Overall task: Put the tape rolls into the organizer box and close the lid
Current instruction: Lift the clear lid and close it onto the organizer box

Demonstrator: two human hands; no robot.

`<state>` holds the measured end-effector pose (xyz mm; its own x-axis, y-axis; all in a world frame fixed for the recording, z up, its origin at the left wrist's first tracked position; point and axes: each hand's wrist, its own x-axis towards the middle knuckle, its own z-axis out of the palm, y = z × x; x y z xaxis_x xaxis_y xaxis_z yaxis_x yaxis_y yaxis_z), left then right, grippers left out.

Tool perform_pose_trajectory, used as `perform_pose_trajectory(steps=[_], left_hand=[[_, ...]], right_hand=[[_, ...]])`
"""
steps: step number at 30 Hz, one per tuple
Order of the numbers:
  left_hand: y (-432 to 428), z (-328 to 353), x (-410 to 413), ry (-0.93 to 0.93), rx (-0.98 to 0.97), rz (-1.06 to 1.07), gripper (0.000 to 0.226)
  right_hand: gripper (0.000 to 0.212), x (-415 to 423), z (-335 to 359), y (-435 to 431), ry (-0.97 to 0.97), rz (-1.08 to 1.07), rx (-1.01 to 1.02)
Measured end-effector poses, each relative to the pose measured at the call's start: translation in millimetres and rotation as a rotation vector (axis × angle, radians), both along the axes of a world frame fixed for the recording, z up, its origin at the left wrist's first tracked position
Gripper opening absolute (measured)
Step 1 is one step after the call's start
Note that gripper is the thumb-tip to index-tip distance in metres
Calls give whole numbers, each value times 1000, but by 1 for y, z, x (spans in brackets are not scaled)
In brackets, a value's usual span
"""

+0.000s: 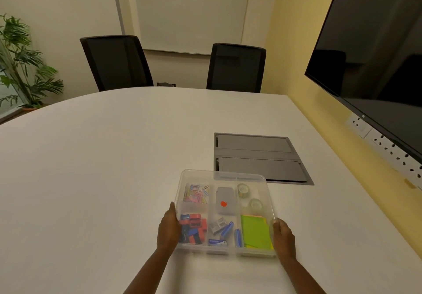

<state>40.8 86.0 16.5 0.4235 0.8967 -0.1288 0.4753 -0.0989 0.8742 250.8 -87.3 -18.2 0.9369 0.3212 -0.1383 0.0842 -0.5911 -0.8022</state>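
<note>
Both hands grip the organizer box on the white table: left hand grasping its left side, right hand its right. Clear lid lies over it. Two tape rolls sit in the far right compartment.

Lidded organizer box, 2 tape rolls inside, hands at sides
</note>
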Motion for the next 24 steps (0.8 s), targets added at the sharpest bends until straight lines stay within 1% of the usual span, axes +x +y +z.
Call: perform_pose_trajectory(steps=[3, 7, 9, 10, 11, 12, 13, 14, 16, 17, 18, 19, 20, 21, 22, 23, 24], left_hand=[[7, 0, 6, -10, -12, -8, 19], [8, -4, 8, -33, -49, 21, 12], [7, -9, 6, -16, -60, 18, 20], [7, -15, 7, 48, -32, -14, 26], [7, -18, 8, 191, 56, -75, 39], [7, -27, 9, 368, 185, -150, 54], [3, -28, 9, 494, 282, -214, 62], [0, -30, 11, 554, 346, -269, 69], [-9, -35, 15, 586, 438, -331, 102], [-14, -34, 18, 595, 435, -356, 105], [-19, -38, 20, 595, 437, -387, 98], [-25, -36, 22, 589, 421, -399, 83], [-30, -37, 25, 569, 444, -394, 68], [-34, -35, 26, 550, 464, -375, 61], [-38, -37, 28, 546, 498, -357, 59], [-42, -38, 30, 558, 473, -377, 58], [-45, -41, 31, 581, 451, -407, 58]], right_hand=[[31, 6, -1, 7, 2, 9, -14], [32, 8, -2, 8, 3, 23, -46], [32, 7, -1, 6, -13, 49, -82], [33, 5, 1, 5, -42, 74, -101], [36, 3, 2, 5, -77, 115, -126], [40, 0, 4, 5, -123, 171, -168], [45, -3, 5, 7, -182, 240, -237], [48, -7, 6, 9, -245, 310, -322], [51, -14, 6, 14, -327, 419, -457], [52, -20, 7, 16, -355, 463, -515], [60, -26, 9, 18, -376, 498, -551], [72, -33, 9, 21, -393, 525, -573], [76, -39, 8, 23, -418, 540, -576], [72, -45, 7, 27, -476, 538, -566], [74, -49, 9, 30, -526, 527, -557], [90, -54, 9, 31, -551, 527, -542], [110, -57, 10, 32, -523, 558, -568]])
